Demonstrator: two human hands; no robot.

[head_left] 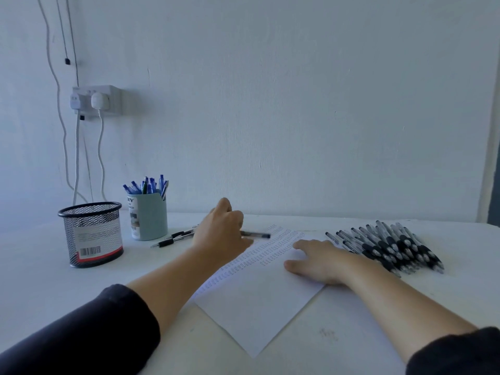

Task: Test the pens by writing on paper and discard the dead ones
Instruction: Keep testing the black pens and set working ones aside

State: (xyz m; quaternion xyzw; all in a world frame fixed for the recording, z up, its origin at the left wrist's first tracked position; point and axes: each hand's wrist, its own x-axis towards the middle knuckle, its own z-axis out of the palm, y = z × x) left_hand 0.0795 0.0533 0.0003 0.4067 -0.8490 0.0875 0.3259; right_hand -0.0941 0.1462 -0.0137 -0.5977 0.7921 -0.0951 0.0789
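pen [255,235]: blurred, barrel hidden behind left hand [221,228] | paper [257,299] marks: too small to read

A white wall socket [95,100] with two plugs sat on the far-left wall [297,104], and cables [101,158] hung down behind the white table [40,280].

White table [81,288]: paper [259,307], pens [389,247], holders [93,234].
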